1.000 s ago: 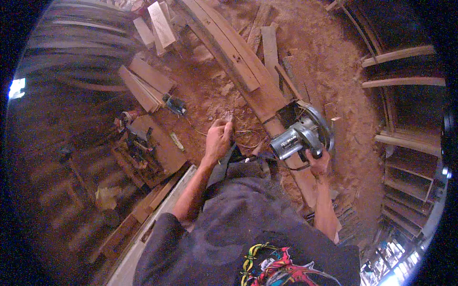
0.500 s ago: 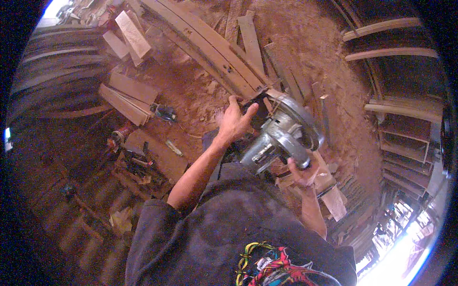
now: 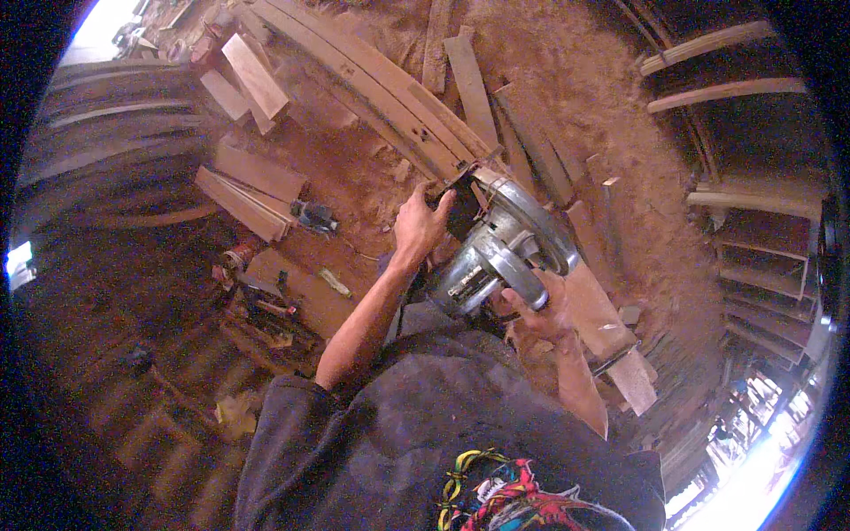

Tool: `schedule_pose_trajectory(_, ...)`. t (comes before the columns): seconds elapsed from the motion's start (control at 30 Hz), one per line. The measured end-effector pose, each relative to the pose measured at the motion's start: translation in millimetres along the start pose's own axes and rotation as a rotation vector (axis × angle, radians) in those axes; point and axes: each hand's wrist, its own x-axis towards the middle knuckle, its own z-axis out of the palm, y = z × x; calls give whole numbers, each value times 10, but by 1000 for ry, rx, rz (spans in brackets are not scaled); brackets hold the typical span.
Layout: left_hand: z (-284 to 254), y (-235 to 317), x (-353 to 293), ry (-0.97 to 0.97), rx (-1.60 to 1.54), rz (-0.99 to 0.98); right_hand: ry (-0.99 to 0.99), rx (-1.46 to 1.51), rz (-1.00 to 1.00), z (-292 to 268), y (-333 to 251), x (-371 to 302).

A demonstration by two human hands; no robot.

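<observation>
A metal circular saw (image 3: 496,257) rests on a long wooden beam (image 3: 381,102) that runs from the far left down to the near right. My right hand (image 3: 544,314) is closed around the saw's rear handle, its thumb near the motor housing. At the saw's front left, my left hand (image 3: 419,228) grips the edge of the dark base plate, thumb on top and fingers partly hidden. The blade itself is covered by the rounded guard. Behind the saw, the beam's near end (image 3: 602,310) shows, pale and bare.
Loose boards (image 3: 467,84) lie on the sawdust-covered ground beyond the beam. To the left are stacked planks (image 3: 243,203), a dark power tool (image 3: 314,217) and scattered hand tools (image 3: 266,301). Wooden racks (image 3: 753,203) stand at the right.
The saw and both hands have shifted to the left and slightly away, along the beam. More of the beam's near end now shows behind the saw.
</observation>
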Motion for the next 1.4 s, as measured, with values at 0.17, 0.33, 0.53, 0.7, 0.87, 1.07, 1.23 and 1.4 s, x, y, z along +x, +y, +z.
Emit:
schedule_pose_trajectory(0.17,-39,-42,77,6,62,44,-42,244,176,-5,-306,23)
schedule_pose_trajectory(0.33,-161,60,75,-72,-21,9,80,18,-53,182,63,7)
schedule_pose_trajectory(0.53,-222,0,150,-107,-77,68,-21,97,113,-2,-449,122)
schedule_pose_trajectory(0.7,-267,-39,162,-201,-153,141,28,-19,-16,-22,-527,118)
schedule_pose_trajectory(0.87,-313,-44,184,-262,-213,155,-69,33,130,-66,-594,135)
schedule_pose_trajectory(1.07,-249,-207,251,-192,-161,213,-28,23,108,-65,-653,102)
schedule_pose_trajectory(1.23,-322,-98,239,-204,-127,185,-82,62,66,-32,-498,146)
schedule_pose_trajectory(1.4,-349,-108,232,-215,-201,178,-108,87,102,-10,-482,137)
